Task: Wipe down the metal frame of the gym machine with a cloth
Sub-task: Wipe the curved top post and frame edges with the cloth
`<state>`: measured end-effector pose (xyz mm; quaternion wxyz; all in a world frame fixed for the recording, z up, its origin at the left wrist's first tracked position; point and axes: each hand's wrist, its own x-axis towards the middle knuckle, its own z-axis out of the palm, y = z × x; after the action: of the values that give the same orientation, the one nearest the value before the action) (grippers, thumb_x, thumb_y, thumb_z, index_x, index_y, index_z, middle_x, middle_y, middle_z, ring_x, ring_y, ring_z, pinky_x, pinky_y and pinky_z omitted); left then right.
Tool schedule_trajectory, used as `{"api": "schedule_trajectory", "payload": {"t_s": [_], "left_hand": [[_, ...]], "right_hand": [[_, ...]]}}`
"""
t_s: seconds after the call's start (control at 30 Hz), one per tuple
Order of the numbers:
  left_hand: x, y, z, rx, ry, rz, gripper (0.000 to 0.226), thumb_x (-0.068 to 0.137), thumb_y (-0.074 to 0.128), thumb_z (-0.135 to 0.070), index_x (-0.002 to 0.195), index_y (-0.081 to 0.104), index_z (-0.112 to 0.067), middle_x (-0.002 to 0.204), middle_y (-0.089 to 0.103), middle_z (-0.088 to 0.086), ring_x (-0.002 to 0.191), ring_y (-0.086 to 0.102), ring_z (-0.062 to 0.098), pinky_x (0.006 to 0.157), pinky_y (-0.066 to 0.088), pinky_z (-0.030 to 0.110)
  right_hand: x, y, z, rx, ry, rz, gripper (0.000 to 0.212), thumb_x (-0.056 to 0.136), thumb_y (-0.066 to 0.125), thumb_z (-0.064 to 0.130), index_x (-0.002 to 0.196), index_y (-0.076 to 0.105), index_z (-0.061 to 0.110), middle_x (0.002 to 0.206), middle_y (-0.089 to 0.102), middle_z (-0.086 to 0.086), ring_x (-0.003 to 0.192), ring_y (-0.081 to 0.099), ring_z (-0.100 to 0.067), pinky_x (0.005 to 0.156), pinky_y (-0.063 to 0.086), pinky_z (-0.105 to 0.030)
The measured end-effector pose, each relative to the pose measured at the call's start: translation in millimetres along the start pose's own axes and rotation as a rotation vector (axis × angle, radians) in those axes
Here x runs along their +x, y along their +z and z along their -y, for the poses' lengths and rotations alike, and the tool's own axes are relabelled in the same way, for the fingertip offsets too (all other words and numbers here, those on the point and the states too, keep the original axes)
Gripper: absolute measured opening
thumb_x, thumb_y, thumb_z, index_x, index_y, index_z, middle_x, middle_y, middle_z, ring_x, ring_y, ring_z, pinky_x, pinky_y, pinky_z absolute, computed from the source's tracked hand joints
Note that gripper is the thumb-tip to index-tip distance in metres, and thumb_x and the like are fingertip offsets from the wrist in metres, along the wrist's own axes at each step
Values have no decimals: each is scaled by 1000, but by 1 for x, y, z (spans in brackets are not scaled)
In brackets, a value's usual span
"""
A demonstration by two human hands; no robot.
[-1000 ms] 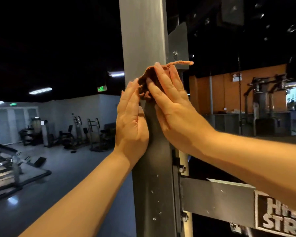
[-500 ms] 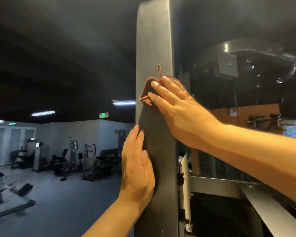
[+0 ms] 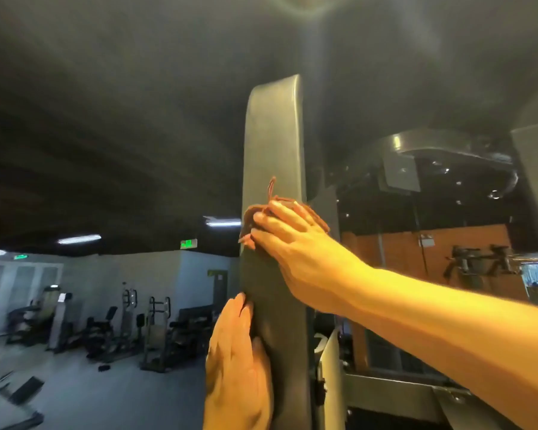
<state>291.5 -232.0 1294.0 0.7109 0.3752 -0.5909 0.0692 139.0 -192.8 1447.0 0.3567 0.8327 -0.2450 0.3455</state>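
Steadies the upright metal frame [image 3: 272,135] at lower centre with a flat, open-fingered left hand [image 3: 235,367], pins the brown cloth [image 3: 248,218] against it mid-picture under straight fingers of the right hand [image 3: 295,246], and probably needs firm, even pressure upward to reach the rounded top.
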Motion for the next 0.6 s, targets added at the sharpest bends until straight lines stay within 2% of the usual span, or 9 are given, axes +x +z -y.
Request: {"api": "schedule_trajectory", "payload": {"t_s": [0.07, 0.1, 0.17, 0.23, 0.3, 0.37, 0.43, 0.5, 0.6], "left_hand": [[-2, -6, 2, 171, 161, -16, 55, 96, 46, -21, 150, 47, -12, 153, 51, 12, 143, 45, 27, 116, 39, 49], [-3, -6, 3, 236, 224, -21, 55, 93, 42, -25, 144, 57, -7, 149, 54, 13, 139, 47, 26, 111, 43, 51], [-1, -4, -2, 269, 248, -26, 53, 92, 41, -26, 137, 63, -8, 147, 56, 14, 135, 47, 28, 105, 48, 57], [10, 0, -11, 267, 270, -10, 50, 96, 48, -23, 145, 55, -12, 152, 50, 14, 140, 44, 29, 112, 41, 56], [27, 0, -29, 233, 288, 41, 53, 102, 44, -30, 154, 45, -18, 162, 37, 2, 150, 35, 22, 122, 24, 41], [48, -4, -53, 181, 334, 77, 55, 103, 30, -43, 157, 32, -33, 165, 19, -22, 155, 15, 1, 123, 10, 22], [73, -1, -71, 138, 323, 103, 55, 102, 21, -48, 156, 16, -45, 162, 4, -35, 154, -1, -9, 119, 0, 12], [89, 3, -80, 129, 314, 97, 62, 97, 13, -57, 158, 6, -46, 167, -5, -31, 154, -9, -9, 123, -3, 18], [92, 10, -80, 203, 349, 89, 71, 90, 2, -58, 159, -3, -42, 168, -15, -28, 151, -20, -9, 127, -8, 26]], "right_hand": [[-19, 6, 11, 40, -126, 121, 52, 104, 54, 13, 155, 43, 20, 166, 29, 2, 156, 7, -14, 128, -7, -34], [-21, 5, 9, 79, -171, 164, 51, 105, 51, 12, 155, 43, 19, 166, 31, 1, 153, 6, -9, 128, -4, -29], [-9, -3, -5, 79, -158, 136, 52, 105, 53, 13, 155, 42, 18, 166, 32, 0, 153, 6, -7, 128, 1, -26], [12, -16, -19, -13, -51, -6, 56, 105, 54, 14, 158, 37, 20, 168, 26, 1, 157, 4, -13, 129, 0, -33], [36, -28, -28, 28, 112, -144, 64, 105, 45, 3, 163, 23, 21, 172, 6, 1, 158, -9, -19, 130, 0, -40], [54, -31, -25, 259, 295, -280, 68, 107, 37, 1, 164, 11, 26, 172, -8, 9, 157, -15, -14, 130, 2, -43], [57, -22, -13, 490, 411, -420, 61, 111, 32, 12, 164, 8, 30, 171, -5, 14, 157, -6, -9, 130, 6, -42], [44, -8, -1, 570, 432, -451, 58, 112, 31, 22, 164, 7, 32, 171, -2, 17, 156, -1, -4, 129, 7, -36], [38, -4, -9, 670, 377, -475, 56, 112, 33, 19, 163, 13, 32, 170, 10, 14, 155, 10, -5, 126, 12, -27]]}}
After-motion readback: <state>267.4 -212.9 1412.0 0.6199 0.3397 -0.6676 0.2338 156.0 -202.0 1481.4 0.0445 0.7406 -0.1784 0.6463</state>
